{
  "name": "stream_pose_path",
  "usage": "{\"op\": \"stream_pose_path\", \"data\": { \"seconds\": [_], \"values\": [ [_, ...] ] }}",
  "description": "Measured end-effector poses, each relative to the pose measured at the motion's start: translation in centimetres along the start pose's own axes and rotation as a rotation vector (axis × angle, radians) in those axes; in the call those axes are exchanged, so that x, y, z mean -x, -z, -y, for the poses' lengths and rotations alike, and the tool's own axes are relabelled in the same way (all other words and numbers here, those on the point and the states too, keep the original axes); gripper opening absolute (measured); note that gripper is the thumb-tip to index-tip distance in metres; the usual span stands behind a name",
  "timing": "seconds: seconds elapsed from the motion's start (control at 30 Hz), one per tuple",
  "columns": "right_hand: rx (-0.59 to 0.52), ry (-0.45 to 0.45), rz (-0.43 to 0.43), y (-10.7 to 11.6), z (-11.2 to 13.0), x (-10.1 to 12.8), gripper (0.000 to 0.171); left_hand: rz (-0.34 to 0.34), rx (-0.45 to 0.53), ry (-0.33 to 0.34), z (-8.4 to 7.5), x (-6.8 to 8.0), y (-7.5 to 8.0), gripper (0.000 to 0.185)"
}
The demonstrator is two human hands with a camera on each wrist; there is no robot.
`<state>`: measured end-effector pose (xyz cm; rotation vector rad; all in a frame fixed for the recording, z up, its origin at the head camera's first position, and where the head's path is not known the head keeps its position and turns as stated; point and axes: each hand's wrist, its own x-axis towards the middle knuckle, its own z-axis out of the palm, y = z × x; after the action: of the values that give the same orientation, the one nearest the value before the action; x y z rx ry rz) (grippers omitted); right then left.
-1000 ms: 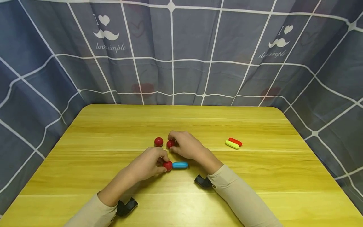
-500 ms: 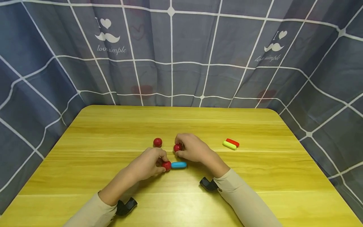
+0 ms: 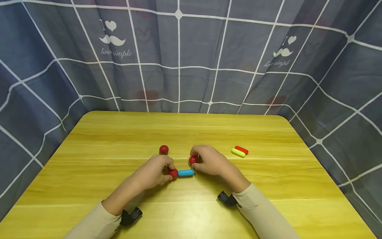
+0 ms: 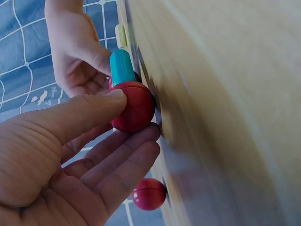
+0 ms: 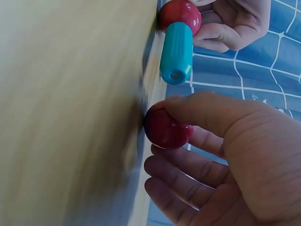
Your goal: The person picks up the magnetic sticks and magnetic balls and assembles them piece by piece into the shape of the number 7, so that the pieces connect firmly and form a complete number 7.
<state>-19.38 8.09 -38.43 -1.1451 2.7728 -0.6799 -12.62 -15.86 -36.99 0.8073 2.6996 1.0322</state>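
Note:
My left hand [image 3: 153,170] pinches a red ball [image 4: 135,107] between thumb and fingers, low over the table. A blue rod [image 3: 185,173] joins that ball end-on and points right; its free end shows a small hole in the right wrist view. My right hand [image 3: 211,160] pinches a second red ball [image 5: 167,127], just beyond the rod's free end and apart from it. Behind my left hand a third red ball [image 3: 163,149] sits loose on the table.
A yellow-green rod [image 3: 238,152] and a red rod [image 3: 241,150] lie side by side on the wooden table [image 3: 191,129], to the right of my right hand. A grey checked curtain [image 3: 197,83] encloses the table's back and sides.
My right hand has moved its red ball right and nearer, away from the loose ball and toward the rod's free end. The left hand keeps its grip in nearly the same place.

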Motion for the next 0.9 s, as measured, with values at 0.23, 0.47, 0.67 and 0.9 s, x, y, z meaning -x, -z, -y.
{"op": "stream_pose_path", "data": {
  "seconds": [0.23,0.47,0.67,0.9],
  "values": [
    [0.007,-0.009,0.025,0.1,-0.1,1.7,0.021,-0.001,-0.007,0.002,0.0,0.0,0.0,0.02],
    [0.005,0.017,0.042,0.3,0.4,3.2,0.024,-0.005,-0.015,0.001,0.1,0.1,0.0,0.02],
    [-0.003,0.037,0.042,0.4,0.8,3.9,0.025,0.003,0.001,0.015,0.0,0.0,0.0,0.019],
    [0.0,0.053,0.027,0.2,1.0,4.2,0.025,-0.009,-0.047,-0.013,-0.2,-0.2,-0.1,0.019]
  ]
}}
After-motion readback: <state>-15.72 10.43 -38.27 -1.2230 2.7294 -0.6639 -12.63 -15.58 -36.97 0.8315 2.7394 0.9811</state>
